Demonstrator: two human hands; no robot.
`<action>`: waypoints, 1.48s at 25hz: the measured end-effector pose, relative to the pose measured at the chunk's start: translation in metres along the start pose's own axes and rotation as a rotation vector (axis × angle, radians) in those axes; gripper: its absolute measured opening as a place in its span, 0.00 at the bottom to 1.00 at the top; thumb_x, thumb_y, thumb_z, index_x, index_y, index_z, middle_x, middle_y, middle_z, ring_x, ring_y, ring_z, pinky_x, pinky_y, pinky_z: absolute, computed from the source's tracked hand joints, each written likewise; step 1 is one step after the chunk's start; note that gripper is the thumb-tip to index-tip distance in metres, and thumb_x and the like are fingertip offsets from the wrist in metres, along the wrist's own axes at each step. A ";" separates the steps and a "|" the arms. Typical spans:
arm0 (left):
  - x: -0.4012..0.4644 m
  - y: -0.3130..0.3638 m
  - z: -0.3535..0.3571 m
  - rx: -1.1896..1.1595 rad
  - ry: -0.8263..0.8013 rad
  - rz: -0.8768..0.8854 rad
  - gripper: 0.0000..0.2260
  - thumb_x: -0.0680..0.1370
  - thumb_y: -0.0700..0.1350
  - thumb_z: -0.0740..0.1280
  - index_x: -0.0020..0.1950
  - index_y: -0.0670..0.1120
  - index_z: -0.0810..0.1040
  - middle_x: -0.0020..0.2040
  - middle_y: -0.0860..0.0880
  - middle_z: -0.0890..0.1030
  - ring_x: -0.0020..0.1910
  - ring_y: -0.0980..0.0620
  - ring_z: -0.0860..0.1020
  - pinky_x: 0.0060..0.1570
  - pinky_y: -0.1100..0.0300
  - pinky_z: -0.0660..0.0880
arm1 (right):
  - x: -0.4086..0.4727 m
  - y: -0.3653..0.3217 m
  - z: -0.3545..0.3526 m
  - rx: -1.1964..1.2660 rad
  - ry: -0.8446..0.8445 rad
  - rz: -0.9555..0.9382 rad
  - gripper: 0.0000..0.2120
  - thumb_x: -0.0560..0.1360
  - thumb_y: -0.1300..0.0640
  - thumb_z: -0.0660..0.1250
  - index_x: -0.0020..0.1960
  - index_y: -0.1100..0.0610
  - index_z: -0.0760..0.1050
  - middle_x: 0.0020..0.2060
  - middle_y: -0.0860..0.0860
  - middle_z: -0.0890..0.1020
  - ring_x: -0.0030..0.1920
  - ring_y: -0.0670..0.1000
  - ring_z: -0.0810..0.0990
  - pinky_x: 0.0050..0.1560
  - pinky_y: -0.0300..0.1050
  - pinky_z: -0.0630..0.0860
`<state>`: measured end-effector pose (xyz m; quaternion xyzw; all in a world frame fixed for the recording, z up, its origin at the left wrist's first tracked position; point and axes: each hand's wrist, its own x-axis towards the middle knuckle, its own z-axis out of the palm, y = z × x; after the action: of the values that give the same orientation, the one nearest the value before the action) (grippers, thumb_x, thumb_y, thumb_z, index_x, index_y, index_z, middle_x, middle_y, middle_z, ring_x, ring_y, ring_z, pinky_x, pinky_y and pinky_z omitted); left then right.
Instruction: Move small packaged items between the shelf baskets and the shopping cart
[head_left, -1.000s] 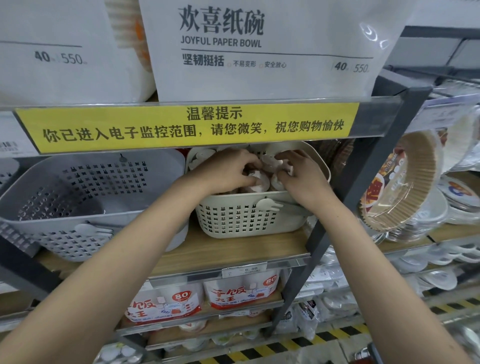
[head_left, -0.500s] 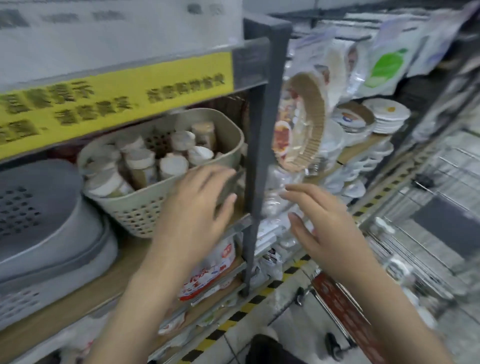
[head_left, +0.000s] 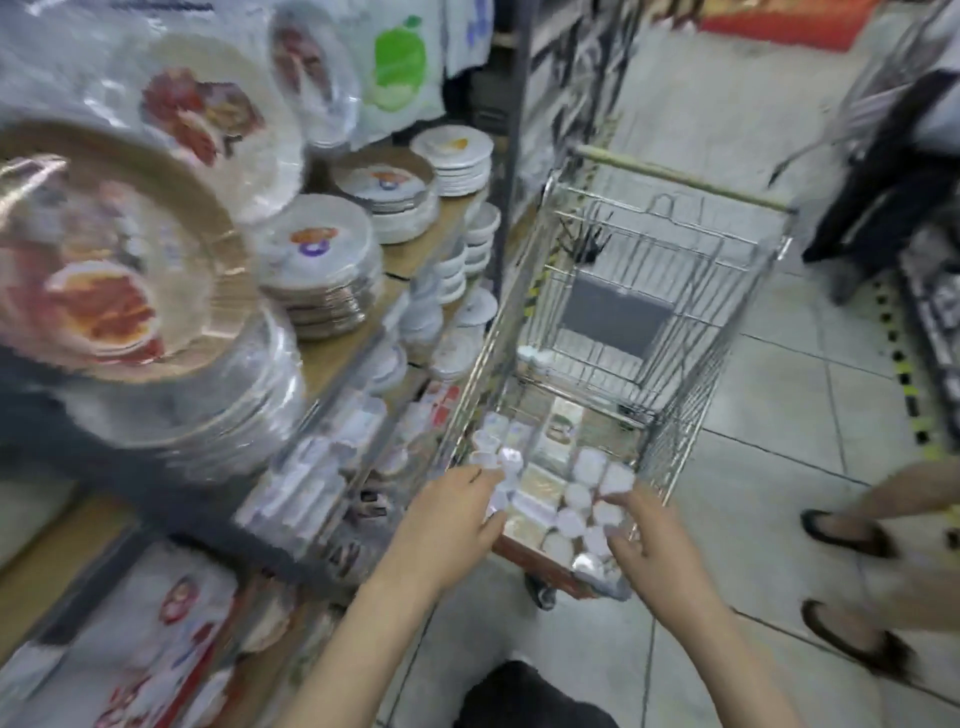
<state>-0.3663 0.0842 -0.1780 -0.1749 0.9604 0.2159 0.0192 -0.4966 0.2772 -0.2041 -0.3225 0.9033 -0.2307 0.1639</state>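
Both hands reaching over near end of wire shopping cart (head_left: 670, 291). Left hand (head_left: 452, 519) at cart's left rim, fingers extended and loose, tips touching a white-lidded pack; grip unclear from blur. Right hand (head_left: 649, 535) over right side, fingers spread, nothing held. Small white-lidded packaged items (head_left: 576, 504) clustered on cart floor, near end. Shelf (head_left: 332, 358) left of cart, stacked wrapped paper plates (head_left: 317, 260). Another person's feet (head_left: 852, 540) at right on tile.

Silver wire cart (head_left: 670, 291), white-topped packets (head_left: 589, 462), yellow-black striped floor tape (head_left: 906, 374).
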 end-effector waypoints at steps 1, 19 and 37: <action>0.011 0.001 0.012 -0.026 -0.035 -0.042 0.20 0.80 0.51 0.59 0.71 0.49 0.67 0.67 0.51 0.72 0.65 0.51 0.71 0.60 0.57 0.68 | 0.004 0.013 0.002 0.007 -0.028 0.040 0.15 0.77 0.57 0.64 0.63 0.54 0.73 0.60 0.51 0.77 0.61 0.53 0.74 0.56 0.44 0.68; 0.297 -0.082 0.087 -0.201 -0.352 -0.280 0.20 0.80 0.49 0.61 0.71 0.47 0.67 0.67 0.49 0.73 0.63 0.50 0.73 0.59 0.59 0.69 | 0.261 0.092 0.030 0.030 -0.339 0.290 0.18 0.80 0.53 0.59 0.69 0.55 0.68 0.64 0.52 0.74 0.63 0.51 0.74 0.60 0.44 0.70; 0.584 -0.169 0.285 -0.067 -0.166 -0.419 0.32 0.74 0.32 0.64 0.76 0.43 0.55 0.77 0.47 0.54 0.71 0.48 0.65 0.66 0.56 0.65 | 0.564 0.212 0.209 0.194 -0.285 0.325 0.29 0.78 0.55 0.64 0.75 0.53 0.56 0.73 0.49 0.65 0.71 0.50 0.65 0.69 0.45 0.62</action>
<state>-0.8672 -0.1297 -0.5707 -0.3528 0.8905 0.2528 0.1367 -0.9277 -0.0137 -0.5731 -0.1851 0.8846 -0.2390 0.3551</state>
